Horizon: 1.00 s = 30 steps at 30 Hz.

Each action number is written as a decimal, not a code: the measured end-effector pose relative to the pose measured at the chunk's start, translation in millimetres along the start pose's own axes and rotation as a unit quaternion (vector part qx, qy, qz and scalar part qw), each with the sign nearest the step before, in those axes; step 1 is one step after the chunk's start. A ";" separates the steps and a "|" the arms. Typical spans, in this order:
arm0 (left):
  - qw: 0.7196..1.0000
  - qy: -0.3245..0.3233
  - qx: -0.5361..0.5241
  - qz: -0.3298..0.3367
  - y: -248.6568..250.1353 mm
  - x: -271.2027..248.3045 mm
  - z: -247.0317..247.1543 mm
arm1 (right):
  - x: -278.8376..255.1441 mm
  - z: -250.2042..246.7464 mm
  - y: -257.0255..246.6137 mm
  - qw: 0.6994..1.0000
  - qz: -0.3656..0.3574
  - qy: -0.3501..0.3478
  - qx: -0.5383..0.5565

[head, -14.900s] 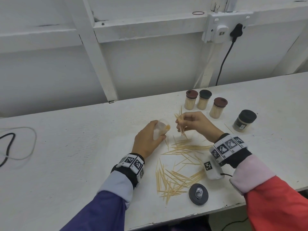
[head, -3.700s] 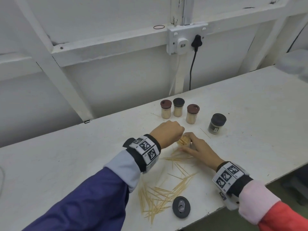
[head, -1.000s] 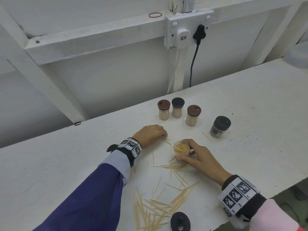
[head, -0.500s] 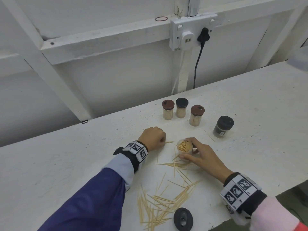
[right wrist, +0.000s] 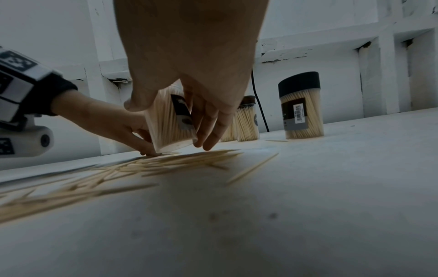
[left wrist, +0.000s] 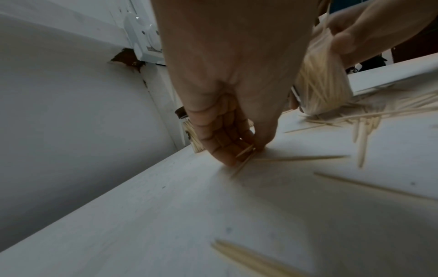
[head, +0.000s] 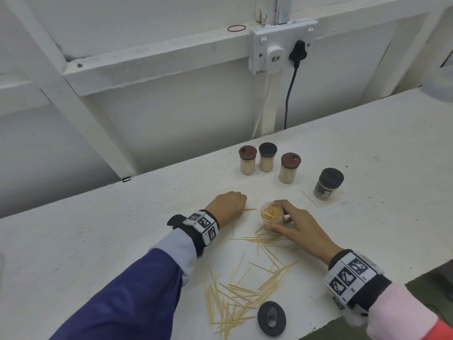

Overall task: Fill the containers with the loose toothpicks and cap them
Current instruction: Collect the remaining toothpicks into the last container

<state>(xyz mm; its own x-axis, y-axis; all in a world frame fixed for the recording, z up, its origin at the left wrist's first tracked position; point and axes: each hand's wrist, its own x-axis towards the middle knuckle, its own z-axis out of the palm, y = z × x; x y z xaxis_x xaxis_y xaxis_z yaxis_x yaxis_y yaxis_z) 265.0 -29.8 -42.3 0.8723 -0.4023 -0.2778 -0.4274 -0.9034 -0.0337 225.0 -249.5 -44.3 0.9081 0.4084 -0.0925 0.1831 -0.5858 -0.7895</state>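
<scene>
An uncapped clear container (head: 271,214) (right wrist: 171,122) packed with toothpicks stands slightly tilted on the white table (head: 367,148). My right hand (head: 291,225) (right wrist: 189,105) grips it by the sides, thumb nearest me. To its left my left hand (head: 230,204) (left wrist: 241,148) is curled on the table and pinches a few toothpicks (left wrist: 244,155) between thumb and fingers. Loose toothpicks (head: 235,305) lie scattered toward the front edge. A dark loose cap (head: 271,318) lies beside them near the edge.
Three small capped containers (head: 267,160) full of toothpicks stand in a group at the back, and a larger black-capped one (head: 328,184) stands to their right. A single toothpick (head: 309,198) lies beside it. A wall socket with a black cable (head: 289,94) hangs behind.
My left hand came off the container and dropped to the table at its left, closing on a few toothpicks. My right hand keeps hold of the container.
</scene>
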 end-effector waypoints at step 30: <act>0.998 -0.006 -0.041 -0.048 -1.0 -1.3 5.6 | -0.4 -0.3 -1.0 1.000 -0.018 0.003 -0.020</act>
<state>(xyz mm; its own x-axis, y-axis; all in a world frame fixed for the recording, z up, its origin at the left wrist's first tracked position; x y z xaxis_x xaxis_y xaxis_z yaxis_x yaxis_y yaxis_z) 263.0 -27.6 -47.3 0.9052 -0.3126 -0.2880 -0.3209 -0.9469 0.0189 224.6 -249.3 -43.3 0.9029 0.4256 -0.0612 0.2304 -0.5991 -0.7668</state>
